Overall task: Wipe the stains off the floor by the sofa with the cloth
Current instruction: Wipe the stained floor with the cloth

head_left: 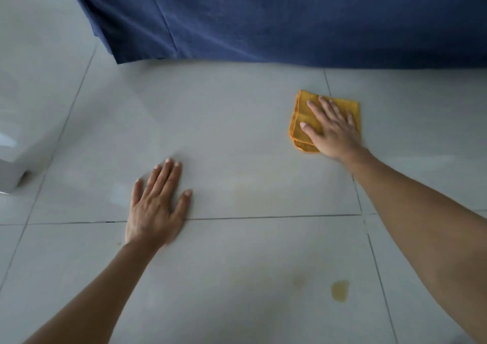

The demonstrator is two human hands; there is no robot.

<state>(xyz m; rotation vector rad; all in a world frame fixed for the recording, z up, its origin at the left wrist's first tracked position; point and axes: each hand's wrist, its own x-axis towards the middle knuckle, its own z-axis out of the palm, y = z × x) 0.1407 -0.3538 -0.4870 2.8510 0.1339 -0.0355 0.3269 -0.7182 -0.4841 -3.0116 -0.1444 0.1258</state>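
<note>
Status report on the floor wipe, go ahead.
Right hand flat on orange cloth near sofa. Left hand braced on floor. Yellow stain unwiped. Nothing obstructing.

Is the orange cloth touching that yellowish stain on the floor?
Apart. In the head view the cloth lies under the right hand near the sofa, with bare tile between it and the yellowish stain.

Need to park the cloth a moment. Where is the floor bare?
Bare tile lies between the left hand and the orange cloth under the right hand, below the blue sofa cover. Avoid the yellow stain near the right forearm.
</note>
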